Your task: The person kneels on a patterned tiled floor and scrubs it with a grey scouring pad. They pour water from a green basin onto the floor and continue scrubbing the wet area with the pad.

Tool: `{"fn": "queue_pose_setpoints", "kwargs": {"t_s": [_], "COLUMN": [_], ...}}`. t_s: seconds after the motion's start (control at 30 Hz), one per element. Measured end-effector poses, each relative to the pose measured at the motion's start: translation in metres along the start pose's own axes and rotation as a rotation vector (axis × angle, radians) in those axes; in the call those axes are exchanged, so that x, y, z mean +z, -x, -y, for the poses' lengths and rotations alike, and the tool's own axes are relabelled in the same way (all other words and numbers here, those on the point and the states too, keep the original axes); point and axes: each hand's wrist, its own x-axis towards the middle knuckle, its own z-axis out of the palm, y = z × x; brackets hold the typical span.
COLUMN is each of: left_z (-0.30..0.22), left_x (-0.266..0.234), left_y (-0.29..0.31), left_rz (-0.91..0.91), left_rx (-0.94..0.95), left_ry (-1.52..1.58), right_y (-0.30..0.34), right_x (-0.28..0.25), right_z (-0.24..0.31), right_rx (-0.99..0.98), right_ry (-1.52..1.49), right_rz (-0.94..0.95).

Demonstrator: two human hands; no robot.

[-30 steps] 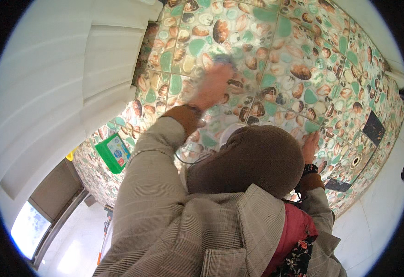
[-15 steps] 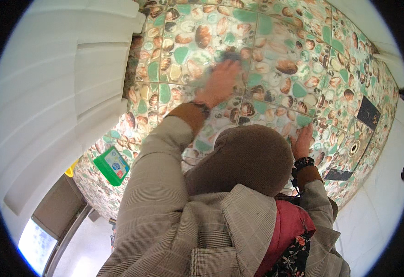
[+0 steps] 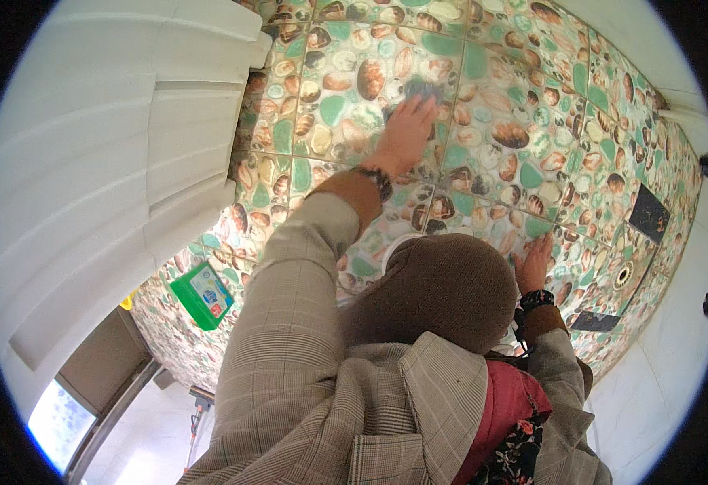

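My left hand (image 3: 406, 137) presses a small dark blue-grey scrubbing pad (image 3: 424, 91) onto the pebble-patterned tile floor (image 3: 511, 135). Its fingers lie over the pad, which is partly hidden and a little blurred, so its exact make cannot be told. Farther right and nearer to me, my right hand (image 3: 535, 263) rests on the tiles with the fingers stretched out and holds nothing. Between my arms a rounded shape in brown cloth (image 3: 455, 287), apparently my bent knee, covers part of the floor.
White ridged panelling (image 3: 196, 129) rises along the left. A green plastic tub (image 3: 201, 296) with a label stands near it, with a bit of yellow (image 3: 130, 300) beyond. At right are a round floor drain (image 3: 623, 276), dark tile pieces (image 3: 649, 213) and a white wall (image 3: 661, 339).
My left hand and the pad have shifted slightly to the right across the tiles. My right hand stays planted in the same spot. The whole view has moved a little.
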Motion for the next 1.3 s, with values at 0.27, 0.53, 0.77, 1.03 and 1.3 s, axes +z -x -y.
{"fn": "queue_pose_setpoints", "kwargs": {"t_s": [0.27,0.53,0.77,1.03,1.3], "left_z": [0.098,-0.066,-0.008,-0.083,-0.005], "left_x": [-0.089,0.039,-0.037,0.014,0.002], "left_y": [0.091,0.061,0.026,0.094,-0.006], "left_rz": [0.207,0.143,0.072,0.361,0.010], "left_rx": [-0.576,-0.256,-0.334,-0.020,0.291], "left_ry": [-0.548,-0.163,0.123,0.066,0.001], "right_y": [0.006,0.002,0.002,0.004,0.003], "right_x": [0.005,0.002,-0.008,-0.008,-0.010], "right_z": [-0.005,0.002,0.011,0.010,0.011], "right_rx": [-0.039,0.036,0.042,0.012,0.086], "right_ry": [0.102,-0.004,0.044,0.167,-0.043], "right_rz": [0.050,-0.022,-0.005,0.026,-0.011]}}
